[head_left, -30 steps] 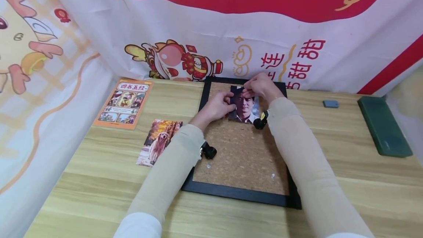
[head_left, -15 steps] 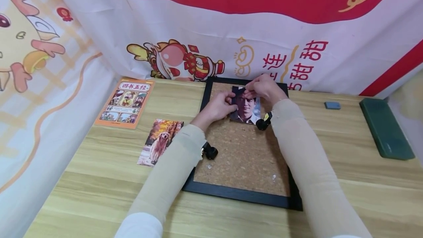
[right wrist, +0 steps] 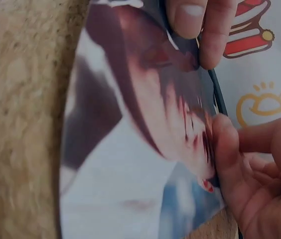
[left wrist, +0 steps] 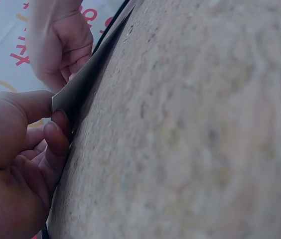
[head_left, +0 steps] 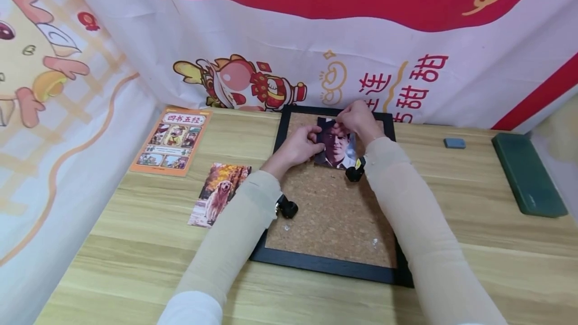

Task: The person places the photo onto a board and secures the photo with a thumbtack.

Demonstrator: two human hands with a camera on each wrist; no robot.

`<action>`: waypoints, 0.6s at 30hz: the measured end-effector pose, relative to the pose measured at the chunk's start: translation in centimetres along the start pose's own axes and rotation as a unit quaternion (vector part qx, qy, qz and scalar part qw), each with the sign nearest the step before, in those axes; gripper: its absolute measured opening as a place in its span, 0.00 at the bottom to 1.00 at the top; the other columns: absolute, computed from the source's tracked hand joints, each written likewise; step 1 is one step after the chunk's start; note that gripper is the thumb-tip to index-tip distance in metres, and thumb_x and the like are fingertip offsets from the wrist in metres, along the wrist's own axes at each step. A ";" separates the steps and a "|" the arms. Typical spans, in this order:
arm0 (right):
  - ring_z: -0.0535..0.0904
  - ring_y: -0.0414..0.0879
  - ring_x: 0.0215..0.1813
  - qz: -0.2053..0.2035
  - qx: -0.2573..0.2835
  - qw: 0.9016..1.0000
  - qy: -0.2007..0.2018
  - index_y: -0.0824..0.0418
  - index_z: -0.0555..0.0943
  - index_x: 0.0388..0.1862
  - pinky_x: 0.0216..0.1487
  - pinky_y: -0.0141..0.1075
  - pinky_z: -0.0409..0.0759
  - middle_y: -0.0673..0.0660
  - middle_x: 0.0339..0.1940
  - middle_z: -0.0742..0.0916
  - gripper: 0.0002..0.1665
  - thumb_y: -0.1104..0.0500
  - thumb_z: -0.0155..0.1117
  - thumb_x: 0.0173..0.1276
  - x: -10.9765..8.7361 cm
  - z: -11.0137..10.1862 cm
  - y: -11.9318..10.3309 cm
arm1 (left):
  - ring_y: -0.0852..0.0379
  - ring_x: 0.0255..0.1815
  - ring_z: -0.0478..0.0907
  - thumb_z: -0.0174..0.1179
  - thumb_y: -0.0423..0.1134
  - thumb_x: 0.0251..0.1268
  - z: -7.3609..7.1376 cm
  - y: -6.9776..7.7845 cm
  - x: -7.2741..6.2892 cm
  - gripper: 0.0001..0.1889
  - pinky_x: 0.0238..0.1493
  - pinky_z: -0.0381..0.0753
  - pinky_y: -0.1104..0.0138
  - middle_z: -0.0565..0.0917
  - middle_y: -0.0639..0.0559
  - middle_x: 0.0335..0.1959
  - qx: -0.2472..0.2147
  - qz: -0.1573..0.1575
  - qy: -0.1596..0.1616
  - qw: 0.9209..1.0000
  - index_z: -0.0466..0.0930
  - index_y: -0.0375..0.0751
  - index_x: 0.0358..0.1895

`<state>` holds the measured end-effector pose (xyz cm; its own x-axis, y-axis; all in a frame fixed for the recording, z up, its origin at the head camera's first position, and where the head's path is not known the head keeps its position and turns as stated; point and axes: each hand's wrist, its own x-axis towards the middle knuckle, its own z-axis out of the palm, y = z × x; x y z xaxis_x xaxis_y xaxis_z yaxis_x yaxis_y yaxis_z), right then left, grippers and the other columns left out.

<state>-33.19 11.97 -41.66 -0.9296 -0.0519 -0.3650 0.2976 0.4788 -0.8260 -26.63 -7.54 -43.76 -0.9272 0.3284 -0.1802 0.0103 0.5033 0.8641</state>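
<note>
A portrait photo [head_left: 335, 150] lies over the upper part of a black-framed cork board [head_left: 334, 214]. My left hand [head_left: 297, 145] pinches its left edge between thumb and fingers. In the left wrist view that edge of the photo [left wrist: 78, 89] stands a little off the cork. Fingers of my right hand [head_left: 359, 120] are curled at the photo's top edge. The right wrist view shows the right thumb and forefinger together there on my right hand [right wrist: 265, 169]; whether something small sits between them is hidden.
Small clear objects, perhaps pins, sit low on the cork. A dog photo [head_left: 218, 197] and an orange booklet [head_left: 170, 142] lie on the left of the wooden table [head_left: 135, 265]. On the right are a blue block [head_left: 454, 143] and a green case [head_left: 529, 174]. A printed cloth hangs behind.
My right hand's fingers have drawn in slightly at the top edge, and that wrist has turned a little. My left hand keeps its hold on the photo, which stays in place.
</note>
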 end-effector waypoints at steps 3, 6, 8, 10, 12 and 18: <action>0.82 0.41 0.22 0.004 -0.074 0.997 0.028 0.68 0.86 0.39 0.29 0.33 0.81 0.49 0.19 0.85 0.11 0.63 0.61 0.79 -0.1 0.0 -0.1 | 0.60 0.23 0.74 0.65 0.35 0.78 -0.2 0.1 -0.1 0.27 0.25 0.75 0.71 0.77 0.50 0.42 0.008 -0.001 -0.001 1.000 0.73 0.34 0.75; 0.80 0.41 0.22 0.028 -0.092 0.995 0.041 0.64 0.85 0.37 0.27 0.34 0.79 0.48 0.19 0.84 0.11 0.58 0.66 0.79 -0.2 -0.1 0.2 | 0.59 0.26 0.75 0.66 0.36 0.77 -0.1 0.1 -0.2 0.27 0.29 0.75 0.70 0.77 0.51 0.41 0.030 0.005 0.005 1.000 0.73 0.35 0.74; 0.80 0.41 0.21 0.046 -0.078 0.995 0.042 0.62 0.84 0.38 0.26 0.34 0.79 0.48 0.18 0.84 0.11 0.56 0.68 0.79 -0.1 -0.2 0.3 | 0.58 0.29 0.75 0.67 0.37 0.77 0.0 0.0 -0.2 0.26 0.33 0.74 0.70 0.77 0.51 0.40 0.049 0.012 0.013 0.999 0.74 0.36 0.74; 0.80 0.41 0.19 0.054 -0.065 0.996 0.042 0.62 0.84 0.39 0.24 0.34 0.80 0.48 0.17 0.84 0.11 0.56 0.69 0.79 -0.1 -0.2 0.4 | 0.58 0.33 0.74 0.67 0.37 0.76 0.0 0.0 -0.2 0.26 0.38 0.73 0.69 0.77 0.51 0.38 0.069 0.024 0.021 0.997 0.75 0.35 0.73; 0.80 0.41 0.17 0.054 -0.053 0.997 0.036 0.64 0.84 0.40 0.23 0.34 0.80 0.48 0.16 0.84 0.11 0.56 0.69 0.79 0.0 -0.1 0.4 | 0.57 0.36 0.74 0.67 0.37 0.76 0.0 -0.1 -0.2 0.26 0.41 0.72 0.69 0.77 0.51 0.38 0.081 0.031 0.028 0.996 0.75 0.34 0.72; 0.82 0.41 0.16 0.050 -0.014 0.999 0.007 0.69 0.83 0.45 0.23 0.35 0.84 0.51 0.15 0.85 0.10 0.60 0.67 0.80 0.1 -0.3 0.4 | 0.55 0.38 0.73 0.68 0.35 0.74 0.1 0.0 0.0 0.25 0.44 0.71 0.68 0.76 0.51 0.37 0.098 0.039 0.036 0.994 0.76 0.32 0.70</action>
<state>-33.21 12.41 -41.92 -0.8981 0.0091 -0.4397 0.3836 0.5052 -0.7731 -26.55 -7.45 -43.84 -0.9450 0.3181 -0.0765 0.1491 0.6268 0.7648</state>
